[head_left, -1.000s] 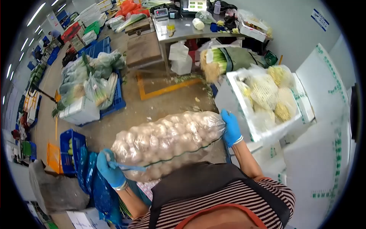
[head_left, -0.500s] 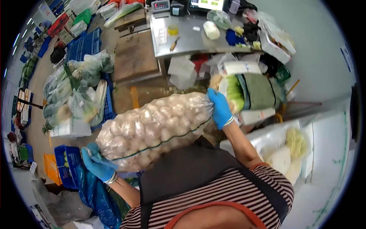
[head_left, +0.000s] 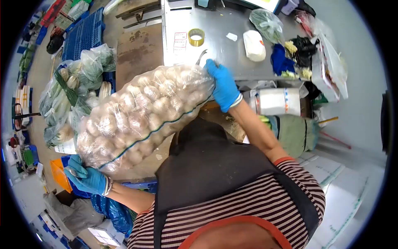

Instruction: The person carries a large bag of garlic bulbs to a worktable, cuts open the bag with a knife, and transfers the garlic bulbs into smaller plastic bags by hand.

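A long mesh bag of garlic bulbs [head_left: 139, 112], with a dark green line along its side, hangs stretched between my two hands. My left hand [head_left: 87, 178], in a blue glove, is closed on the bag's lower left end. At the upper right end my right hand [head_left: 226, 85], also gloved in blue, grips the gathered mesh. That end of the bag overlaps the front edge of the steel table [head_left: 224, 20]. On the tabletop beyond it lie a roll of yellow tape [head_left: 196, 37] and a white wrapped bundle [head_left: 253, 45].
Left of the steel table is a brown wooden board [head_left: 139, 52]. Bagged vegetables [head_left: 66, 99] stand by a blue pallet [head_left: 85, 33] on the left. A green-grey sack [head_left: 292, 133] and white boxes [head_left: 348, 199] are at the right. A blue plastic bag [head_left: 110, 211] lies below my left hand.
The garlic bag and both hands have come closer to the steel table, which now fills more of the view. The bag tilts more steeply, its right end higher. Both hands keep their hold.
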### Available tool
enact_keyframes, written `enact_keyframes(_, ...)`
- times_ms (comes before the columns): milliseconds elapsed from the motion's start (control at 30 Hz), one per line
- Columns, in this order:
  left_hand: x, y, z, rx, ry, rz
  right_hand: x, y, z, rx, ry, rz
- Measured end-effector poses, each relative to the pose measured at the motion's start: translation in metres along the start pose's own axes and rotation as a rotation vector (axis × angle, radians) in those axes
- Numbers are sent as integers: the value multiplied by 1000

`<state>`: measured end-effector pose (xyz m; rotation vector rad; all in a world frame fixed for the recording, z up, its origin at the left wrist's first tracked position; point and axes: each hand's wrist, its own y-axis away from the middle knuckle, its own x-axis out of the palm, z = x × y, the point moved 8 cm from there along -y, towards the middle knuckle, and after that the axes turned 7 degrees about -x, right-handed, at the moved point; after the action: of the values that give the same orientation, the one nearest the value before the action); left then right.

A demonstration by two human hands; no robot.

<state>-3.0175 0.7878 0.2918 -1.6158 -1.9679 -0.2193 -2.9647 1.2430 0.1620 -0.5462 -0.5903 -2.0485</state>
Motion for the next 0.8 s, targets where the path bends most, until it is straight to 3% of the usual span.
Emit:
enact_keyframes(167, 43, -34, 71, -147, -212, 2, -51, -60, -26, 110, 42, -62)
enact_keyframes(200, 49, -36, 88, -203, -205, 26, -54, -71, -14, 73, 22, -145)
enact_keyframes(300, 83, -32, 128, -387, -204, 60, -80, -102, 33, 75, 276, -77)
enact_keyframes(433, 124, 7, 176, -552, -284, 78, -145, -137, 80, 36, 229, -183)
enact_keyframes(567, 173, 64, 228, -802, -211, 99, -249, -155, 127, -51, 51, -136)
enact_keyframes(633, 201, 93, 255, -992, -223, 90, -268, -148, 160, -25, 152, -353)
enact_keyframes(667, 220, 99, 270, -915, -216, 225, -277, -145, 175, -37, 155, -395)
enact_keyframes(800, 279, 129, 323, -1054, -249, 335, -377, -130, 220, -102, 98, -406)
